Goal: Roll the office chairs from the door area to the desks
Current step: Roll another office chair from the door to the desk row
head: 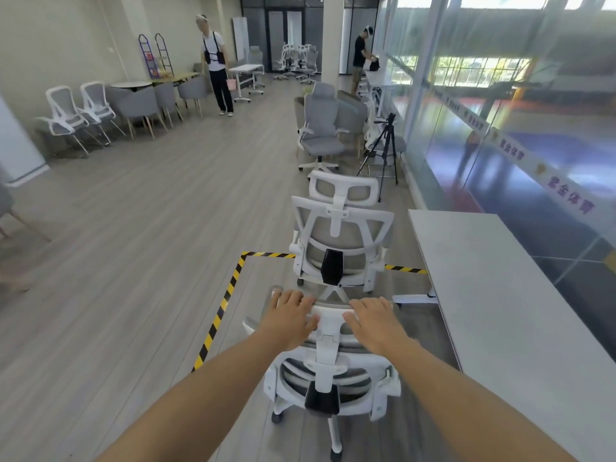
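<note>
Over on the far left, two white-framed chairs (80,111) sat against the wall next to a round table (130,85) with some grey chairs tucked around it. A person in a white shirt and dark vest (216,61) stood a bit further along, near a small white table on wheels (246,70). Way in the back there was a cluster of white office chairs (296,60) by the dark doors.

Down on the wood floor (133,228), a strip of yellow-and-black tape (220,311) ran up and then turned right, passing under the chair in front.

The left hand (290,316) lay flat with fingers spread on top of the headrest of the nearest office chair (328,371), a white-framed one with grey mesh, seen from behind and right in front of the camera. The right hand (375,318) was doing the same on the other end of that headrest, fingers spread and draped over the edge. Just ahead of it stood a second office chair (340,241) of the same kind, back also facing the camera, pretty much in line. Beyond that was a grey padded chair (320,125).

Right of those, a black tripod (385,145) stood near the glass wall (500,111), another person in black (360,55) was bent over a long white table further back, and a big grey table (500,295) sat just beside the nearest chair.
</note>
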`<state>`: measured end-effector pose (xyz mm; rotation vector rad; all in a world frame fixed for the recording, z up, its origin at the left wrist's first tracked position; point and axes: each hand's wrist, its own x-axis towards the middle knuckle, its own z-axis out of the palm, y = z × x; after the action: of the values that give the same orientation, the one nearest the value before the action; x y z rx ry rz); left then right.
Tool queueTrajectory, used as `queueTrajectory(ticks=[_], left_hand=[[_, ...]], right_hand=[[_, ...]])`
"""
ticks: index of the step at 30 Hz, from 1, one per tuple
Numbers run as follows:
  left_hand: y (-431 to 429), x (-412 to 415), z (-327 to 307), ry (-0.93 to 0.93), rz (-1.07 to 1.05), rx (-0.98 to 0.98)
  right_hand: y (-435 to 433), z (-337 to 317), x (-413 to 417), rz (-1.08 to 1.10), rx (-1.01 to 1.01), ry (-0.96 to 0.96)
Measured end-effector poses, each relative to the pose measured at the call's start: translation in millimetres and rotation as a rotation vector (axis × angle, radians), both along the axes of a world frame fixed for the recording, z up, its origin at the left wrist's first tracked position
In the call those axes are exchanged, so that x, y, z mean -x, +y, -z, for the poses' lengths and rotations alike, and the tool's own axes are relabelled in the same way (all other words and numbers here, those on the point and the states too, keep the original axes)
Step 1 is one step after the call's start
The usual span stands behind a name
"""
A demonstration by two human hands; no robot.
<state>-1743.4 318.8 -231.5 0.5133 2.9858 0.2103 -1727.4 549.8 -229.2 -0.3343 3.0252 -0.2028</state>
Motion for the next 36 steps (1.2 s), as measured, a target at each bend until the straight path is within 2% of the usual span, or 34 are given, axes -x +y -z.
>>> queueTrajectory(ticks=[5,9,20,28,36], left_hand=[[-1.1,31.3,-1.5,-0.005,0.032,-0.02],[-3.6,45.3,-8.1,-0.021,0.056,-0.029],[-8.7,43.2,-18.2,-0.067,0.131,0.036],[28.2,0.2,-36.5,-0.037,0.206,0.103],[136.0,-78.9,-44.0,-0.056,0.408,0.105]], right_hand=[[0.2,0.3,24.1,0.047,-0.018,0.027],[-4.4,-2.3,34.4,0.104,0.042,-0.009],[-20.5,-21.7,15.3,0.178,0.061,-0.073],[6.5,-32.7,-43.7,0.28,0.078,-0.029],[93.0,-30.3,-162.6,0.479,-0.018,-0.033]])
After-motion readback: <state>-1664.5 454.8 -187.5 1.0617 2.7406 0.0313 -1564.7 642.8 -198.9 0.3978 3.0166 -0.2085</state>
